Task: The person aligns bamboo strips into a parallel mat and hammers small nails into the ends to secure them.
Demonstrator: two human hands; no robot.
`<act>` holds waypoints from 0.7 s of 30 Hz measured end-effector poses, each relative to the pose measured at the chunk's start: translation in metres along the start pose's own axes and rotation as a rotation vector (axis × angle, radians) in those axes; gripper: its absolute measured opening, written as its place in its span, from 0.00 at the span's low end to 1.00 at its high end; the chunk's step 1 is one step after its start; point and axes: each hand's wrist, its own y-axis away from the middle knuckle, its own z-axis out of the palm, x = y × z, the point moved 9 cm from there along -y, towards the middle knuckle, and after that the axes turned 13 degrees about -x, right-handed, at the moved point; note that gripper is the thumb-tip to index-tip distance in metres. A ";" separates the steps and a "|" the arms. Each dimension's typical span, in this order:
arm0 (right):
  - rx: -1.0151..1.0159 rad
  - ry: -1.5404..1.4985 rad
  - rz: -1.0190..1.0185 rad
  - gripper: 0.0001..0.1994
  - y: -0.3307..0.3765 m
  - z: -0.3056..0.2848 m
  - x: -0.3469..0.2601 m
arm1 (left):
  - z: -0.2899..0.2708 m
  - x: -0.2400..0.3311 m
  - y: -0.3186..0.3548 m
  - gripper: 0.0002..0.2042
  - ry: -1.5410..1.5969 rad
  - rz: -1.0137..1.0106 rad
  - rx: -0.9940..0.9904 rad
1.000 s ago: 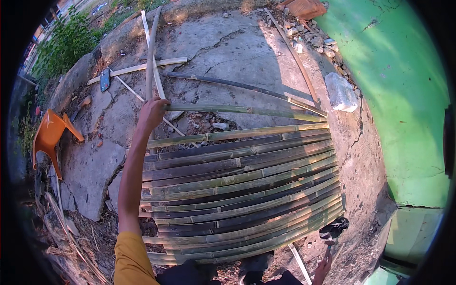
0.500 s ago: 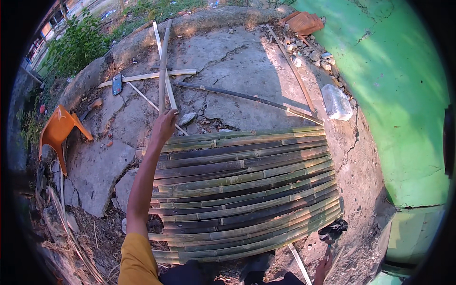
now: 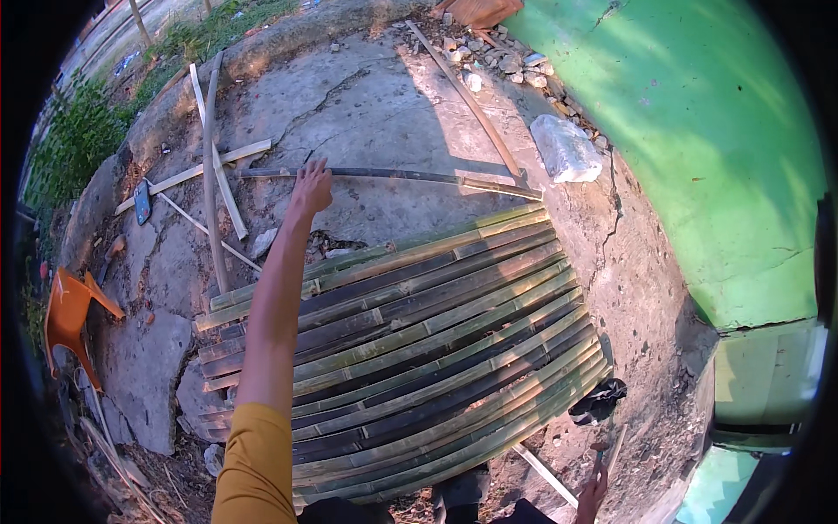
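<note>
My left hand (image 3: 312, 186) reaches out over the far side of the bamboo slats, at a long dark bamboo strip (image 3: 384, 174) lying on the ground. Its fingers are stretched out and slightly apart; whether they touch the strip I cannot tell. Split bamboo slats (image 3: 419, 329), green and dark brown, lie side by side like a panel before me, and my left forearm covers part of them. At the lower right, my right hand (image 3: 593, 496) is closed around the handle of a hammer (image 3: 600, 447), beside the panel's near right corner.
Left of the panel lie crossed wooden sticks (image 3: 209, 166), a phone (image 3: 142, 202) and an orange plastic chair (image 3: 68, 319). A black bag (image 3: 598, 402) sits by the right corner. Beyond are a clear plastic bundle (image 3: 566, 148), rubble (image 3: 506, 61) and a green wall (image 3: 663, 157).
My left hand has moved away from the lower end of the sticks, forward and right to the dark strip. The view has turned right. My right hand still holds the hammer low down.
</note>
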 end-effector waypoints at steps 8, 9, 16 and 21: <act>-0.116 -0.031 0.064 0.20 0.021 0.010 -0.012 | -0.006 -0.005 -0.004 0.15 0.161 -0.027 0.097; -0.111 -0.029 0.063 0.20 0.025 0.005 -0.014 | -0.006 -0.001 -0.005 0.15 0.165 -0.025 0.099; -0.041 -0.059 0.121 0.20 0.019 -0.006 -0.007 | -0.035 0.025 0.022 0.25 0.172 0.184 0.138; -0.081 -0.050 0.068 0.22 0.012 0.005 -0.012 | -0.040 0.011 0.033 0.28 0.316 0.206 0.054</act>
